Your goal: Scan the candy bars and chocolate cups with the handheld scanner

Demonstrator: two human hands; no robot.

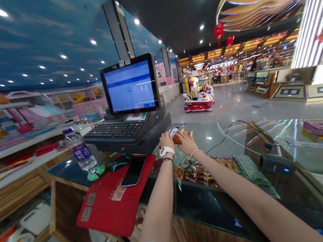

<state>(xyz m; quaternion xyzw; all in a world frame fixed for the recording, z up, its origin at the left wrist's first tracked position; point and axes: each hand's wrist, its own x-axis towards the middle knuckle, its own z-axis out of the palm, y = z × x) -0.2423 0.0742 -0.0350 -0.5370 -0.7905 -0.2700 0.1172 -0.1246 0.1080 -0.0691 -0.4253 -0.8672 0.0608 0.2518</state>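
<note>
Both hands meet over the glass counter, just right of the till. My left hand, with a white watch at the wrist, is closed at the edge of a small orange-brown snack packet. My right hand has its fingers bent over the packet's other side, with a yellowish end showing beyond them. A small white-and-blue wrapper sticks up by the left fingertips; whether it is part of the same packet I cannot tell. Below the hands, several small colourful packets show in the counter.
To the left stand a touchscreen till, a keyboard and a water bottle. A phone and a mouse lie on a red mat. A barcode scanner and its cable are on the right.
</note>
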